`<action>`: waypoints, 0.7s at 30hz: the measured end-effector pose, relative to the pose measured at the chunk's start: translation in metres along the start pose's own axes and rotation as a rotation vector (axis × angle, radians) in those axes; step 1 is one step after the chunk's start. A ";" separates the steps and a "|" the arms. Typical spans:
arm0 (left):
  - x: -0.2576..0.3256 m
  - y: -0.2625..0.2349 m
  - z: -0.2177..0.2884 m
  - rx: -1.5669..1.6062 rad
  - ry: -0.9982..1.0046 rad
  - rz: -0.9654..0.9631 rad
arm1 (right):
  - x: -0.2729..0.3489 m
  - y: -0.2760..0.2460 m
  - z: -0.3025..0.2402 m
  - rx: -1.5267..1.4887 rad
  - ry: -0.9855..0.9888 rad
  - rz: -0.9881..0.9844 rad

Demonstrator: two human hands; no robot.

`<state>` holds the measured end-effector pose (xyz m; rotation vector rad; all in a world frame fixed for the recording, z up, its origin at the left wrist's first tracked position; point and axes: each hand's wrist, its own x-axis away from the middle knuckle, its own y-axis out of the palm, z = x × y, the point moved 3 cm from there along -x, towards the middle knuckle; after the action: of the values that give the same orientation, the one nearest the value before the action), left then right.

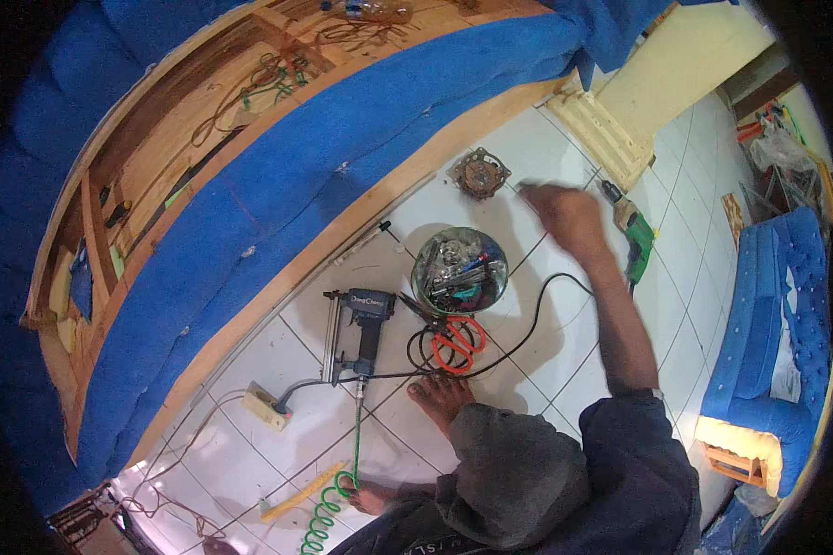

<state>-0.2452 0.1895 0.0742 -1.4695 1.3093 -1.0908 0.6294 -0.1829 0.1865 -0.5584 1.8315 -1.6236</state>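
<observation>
- Grey-trousered knee (514, 472) is bending nearest the lens, a bare foot (441, 396) resting on glossy white tiles (565, 153).
- Right hand (565, 215) is reaching out over the floor, blurred; I cannot tell its grip.
- Green drill (635, 242) is lying just beside that hand.
- Clear round tub (459, 270) is holding metal tools, orange scissors (457, 344) lying beside it.
- Dark stapler (366, 333) is trailing a green coiled hose (329, 513).
- Blue plush sofa (278, 213) is showing a bare wooden frame.

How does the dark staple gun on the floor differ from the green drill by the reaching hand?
The staple gun is dark blue-grey; the drill is green. A coiled green hose leads from the staple gun's base, while no hose shows on the drill. The staple gun lies near the bare foot; the drill lies just beyond the right hand. Both rest on the white tiled floor, unheld.
</observation>
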 end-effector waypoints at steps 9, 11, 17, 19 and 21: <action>0.008 -0.015 0.033 0.314 0.223 0.104 | 0.068 0.082 -0.020 -0.312 0.488 -0.538; 0.017 -0.005 0.079 0.410 0.289 0.157 | 0.095 0.107 -0.055 -0.998 0.628 -0.611; 0.037 -0.029 0.160 0.533 0.541 0.054 | 0.109 0.046 -0.060 -1.330 1.028 -0.422; 0.036 -0.042 0.167 0.538 0.419 0.031 | 0.118 0.018 -0.062 -1.306 1.199 -0.083; 0.041 -0.048 0.182 0.613 0.435 -0.004 | 0.103 0.012 -0.066 -1.298 1.113 -0.102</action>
<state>-0.0543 0.1612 0.0784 -0.8031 1.0998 -1.6948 0.5104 -0.2030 0.1604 -0.1763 3.6860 -0.4796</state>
